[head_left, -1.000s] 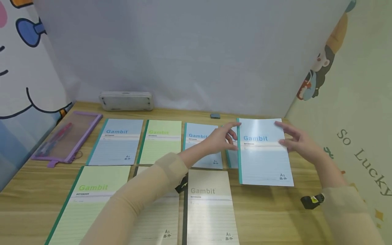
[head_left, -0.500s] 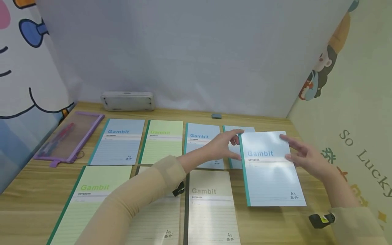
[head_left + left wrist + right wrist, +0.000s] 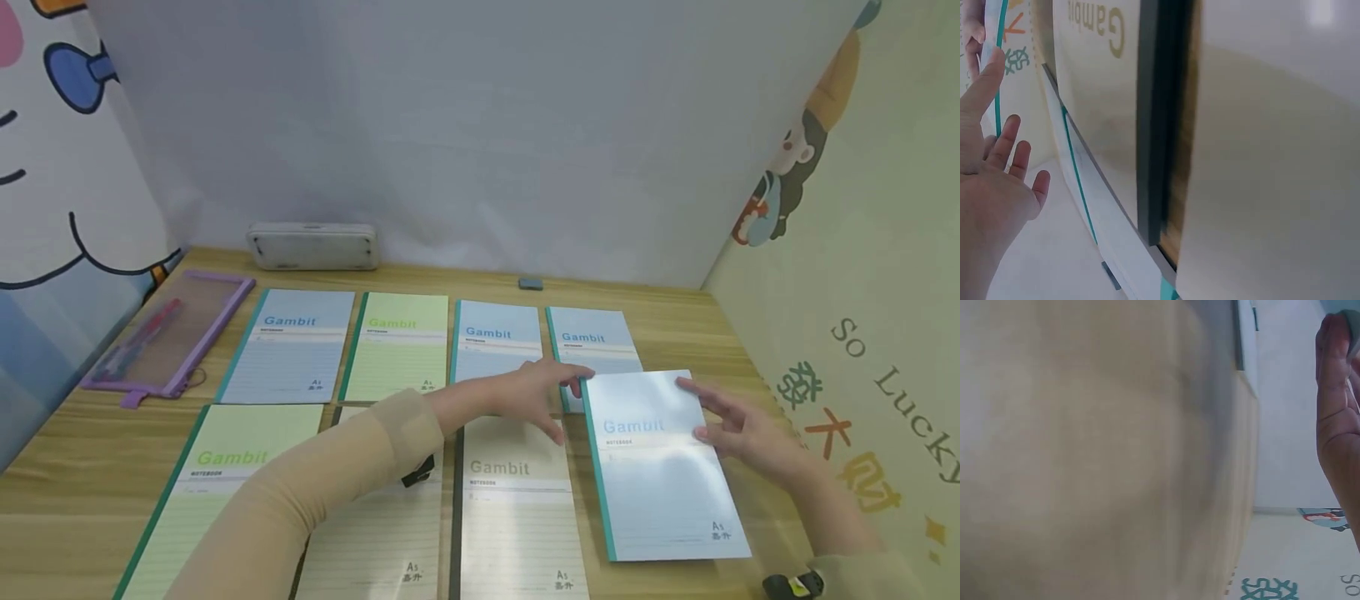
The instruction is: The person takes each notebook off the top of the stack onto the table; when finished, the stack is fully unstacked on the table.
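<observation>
Hands flank a blue notebook (image 3: 660,467): left hand (image 3: 536,396) spread, fingertips at its top-left corner, right hand (image 3: 738,429) straight-fingered along its right edge. Cover reads "Gambit NOTEBOOK", "A5" near the bottom.

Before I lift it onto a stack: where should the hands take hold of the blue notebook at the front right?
Probably by its two long edges. The blue notebook lies flat on the table, so a thumb must slip under an edge. Its right side is bare wood, easiest for the right hand; the left hand can take the green spine, which sits close beside the beige notebook.
</observation>
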Tool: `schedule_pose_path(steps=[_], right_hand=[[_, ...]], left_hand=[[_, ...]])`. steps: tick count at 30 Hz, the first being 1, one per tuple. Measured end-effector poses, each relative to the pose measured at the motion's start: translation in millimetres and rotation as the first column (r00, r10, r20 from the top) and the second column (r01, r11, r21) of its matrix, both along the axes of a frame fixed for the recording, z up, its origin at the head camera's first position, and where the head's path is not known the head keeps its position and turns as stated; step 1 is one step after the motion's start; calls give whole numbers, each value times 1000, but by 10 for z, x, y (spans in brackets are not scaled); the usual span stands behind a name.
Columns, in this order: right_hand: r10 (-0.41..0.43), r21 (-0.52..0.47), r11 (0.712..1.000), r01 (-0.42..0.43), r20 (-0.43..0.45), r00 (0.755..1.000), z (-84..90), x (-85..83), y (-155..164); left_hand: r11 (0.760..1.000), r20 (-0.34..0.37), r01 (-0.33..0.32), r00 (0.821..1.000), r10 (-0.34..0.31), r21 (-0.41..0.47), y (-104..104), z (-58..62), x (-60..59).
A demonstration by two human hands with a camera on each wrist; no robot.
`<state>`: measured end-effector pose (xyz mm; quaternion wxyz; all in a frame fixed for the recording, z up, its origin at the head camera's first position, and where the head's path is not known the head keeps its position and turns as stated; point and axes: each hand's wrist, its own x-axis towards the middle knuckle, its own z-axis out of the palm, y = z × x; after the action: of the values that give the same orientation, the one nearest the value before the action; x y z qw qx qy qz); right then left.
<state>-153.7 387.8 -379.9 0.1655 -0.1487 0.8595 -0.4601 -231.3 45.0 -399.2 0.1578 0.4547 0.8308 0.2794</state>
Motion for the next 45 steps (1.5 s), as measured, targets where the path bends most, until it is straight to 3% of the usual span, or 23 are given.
schedule_pose_path(steps=[5,10,16,21,24,28,32,36,45], right_hand=[[80,-84,994,-73,89,993,-162,58,19],[144,-174,978,-111,193,971,-244,72,-14],[141,-110,987,-119,221,965,-261,66,-48],[197,-84,980,-182,231,953,-273,48,-67],[248,-74,968,-238,205,947,-271,25,-73],[312,49,948,-315,59,948,-260,1,-83],[312,172,937,-302,-33,949,-238,-9,-118],[303,227,930,-290,-24,953,-223,-34,-143],[301,245,921,-301,40,953,-183,-88,-143]], left_hand=[[989,-23,77,997,-80,-124,-58,-69,23],[974,-26,72,996,-80,-213,-74,-123,54],[961,-81,100,989,-125,-259,-71,-128,63],[941,-106,114,982,-155,-319,-56,-100,73],[931,-125,118,977,-170,-346,-45,-92,72],[917,-155,124,969,-194,-378,-28,-90,58],[910,-161,129,965,-206,-393,-12,-102,35],[908,-159,128,966,-206,-398,-4,-94,27],[919,-156,119,970,-189,-375,-5,-56,49]])
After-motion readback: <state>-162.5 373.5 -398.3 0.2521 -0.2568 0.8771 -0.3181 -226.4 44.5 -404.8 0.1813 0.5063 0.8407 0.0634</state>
